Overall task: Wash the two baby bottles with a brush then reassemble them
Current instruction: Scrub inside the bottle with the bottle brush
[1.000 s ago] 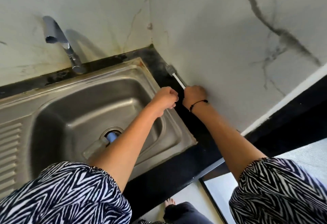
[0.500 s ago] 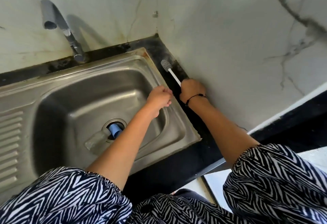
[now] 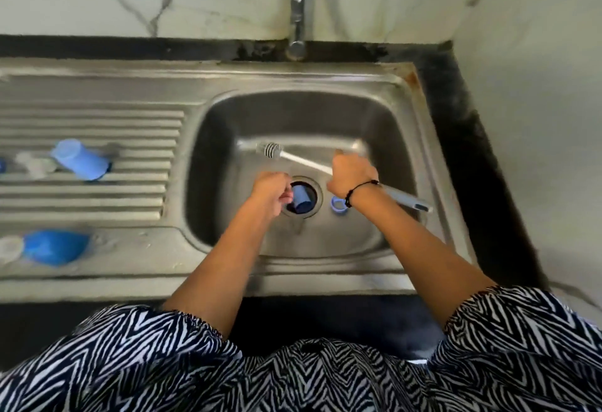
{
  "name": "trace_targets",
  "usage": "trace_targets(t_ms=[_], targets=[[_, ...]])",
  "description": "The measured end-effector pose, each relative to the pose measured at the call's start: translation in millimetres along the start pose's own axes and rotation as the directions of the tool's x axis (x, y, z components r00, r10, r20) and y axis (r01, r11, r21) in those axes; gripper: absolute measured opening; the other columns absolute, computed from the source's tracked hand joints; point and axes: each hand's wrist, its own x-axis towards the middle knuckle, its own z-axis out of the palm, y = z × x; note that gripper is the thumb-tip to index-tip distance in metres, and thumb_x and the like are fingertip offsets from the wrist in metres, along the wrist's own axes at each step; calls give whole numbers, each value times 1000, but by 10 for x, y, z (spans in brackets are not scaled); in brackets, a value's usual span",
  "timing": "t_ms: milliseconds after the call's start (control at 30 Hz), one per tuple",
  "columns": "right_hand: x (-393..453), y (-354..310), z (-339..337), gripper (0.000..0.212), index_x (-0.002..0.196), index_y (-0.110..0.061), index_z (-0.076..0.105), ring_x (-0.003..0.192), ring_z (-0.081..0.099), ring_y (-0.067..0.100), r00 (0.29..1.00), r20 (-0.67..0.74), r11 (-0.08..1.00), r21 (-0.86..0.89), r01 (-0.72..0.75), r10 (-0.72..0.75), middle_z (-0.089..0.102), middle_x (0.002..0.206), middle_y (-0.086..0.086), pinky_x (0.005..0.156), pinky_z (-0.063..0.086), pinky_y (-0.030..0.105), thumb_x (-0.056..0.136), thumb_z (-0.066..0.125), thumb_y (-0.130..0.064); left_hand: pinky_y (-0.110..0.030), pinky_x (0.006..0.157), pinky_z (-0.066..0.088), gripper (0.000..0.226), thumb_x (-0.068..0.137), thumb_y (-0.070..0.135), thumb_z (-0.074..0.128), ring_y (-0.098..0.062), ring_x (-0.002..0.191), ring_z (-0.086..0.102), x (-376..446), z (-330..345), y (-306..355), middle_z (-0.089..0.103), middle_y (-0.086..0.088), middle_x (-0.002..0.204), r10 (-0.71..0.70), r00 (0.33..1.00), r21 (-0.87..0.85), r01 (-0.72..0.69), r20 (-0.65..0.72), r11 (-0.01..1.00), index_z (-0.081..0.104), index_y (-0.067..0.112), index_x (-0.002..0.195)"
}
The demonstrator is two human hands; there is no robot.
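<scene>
Right hand (image 3: pixel 350 174) grips brush (image 3: pixel 293 157); bottle (image 3: pixel 301 200) below.

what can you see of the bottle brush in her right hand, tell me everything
The bottle brush is a slim tool with a thin white stem, a small ribbed grey-and-white head and a thicker grey handle that looks like plastic. It lies slanted over the sink basin, clear of its floor, head up and to the left, handle end poking out lower right past the wrist. The right hand grips it round the middle; nothing else touches it. No water runs on it, and the head is slightly blurred.
</scene>
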Motion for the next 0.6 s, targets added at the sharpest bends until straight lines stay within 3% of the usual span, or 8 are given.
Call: trace_targets(t_ms=[67,133,267,333,400,467,567,600], targets=[[13,-13,99,37,121,-5,47,109,57,35,999,49,1000,-11,6,-6,60,118,18,83,47,37,87,54,-16,-32,50,42,10,96,11,49,-20,58,46,127,-81,-63,48,-12,87,-125,989,-198,107,-77,974,49,9,105],[49,-14,190,31,116,-5,48,104,59,35,995,93,1000,-13,19,-18,61,113,18,78,46,36,87,54,-17,-35,48,44,39,94,21,56,-25,67,52,339,-174,-170,54,-13,115,-249,962,-326,201,-113,924,41,12,128],[162,-2,338,24,111,-9,50,98,59,35,989,146,1000,14,18,-19,61,108,16,70,42,33,89,51,-17,-45,42,50,44,91,30,60,-32,97,58,630,-169,-333,53,-9,133,-403,904,-444,305,-143,842,44,20,131],[241,8,383,21,109,-11,52,96,58,33,987,158,1000,23,4,-8,61,107,14,68,40,31,90,48,-20,-42,56,53,45,95,23,56,-38,115,51,452,-115,-222,45,-13,137,-442,874,-505,295,-199,811,38,15,136],[308,28,418,23,109,-12,56,96,58,32,987,163,1000,27,1,-5,62,108,13,66,37,30,92,46,-23,-34,74,54,57,96,24,54,-40,125,43,455,-67,-249,39,-21,141,-389,876,-277,313,-286,909,28,9,145],[379,59,458,25,107,-12,58,96,58,32,985,170,999,45,-1,-7,63,107,13,65,35,30,93,46,-28,-44,96,45,72,89,33,63,-39,125,44,442,-38,-227,43,-20,138,-250,886,-43,253,-391,966,26,10,146],[457,98,511,30,103,-12,60,94,58,32,985,172,997,72,-9,-3,63,106,14,65,34,31,96,41,-34,-43,98,40,54,87,27,61,-33,118,49,565,-5,-332,49,-13,129,-203,875,111,277,-439,954,38,16,134],[480,106,515,31,101,-11,61,93,57,32,986,169,997,81,-14,0,63,105,14,65,34,31,97,39,-34,-42,96,40,46,88,24,57,-33,117,50,561,-1,-309,50,-13,127,-270,845,47,327,-462,944,40,16,131]])
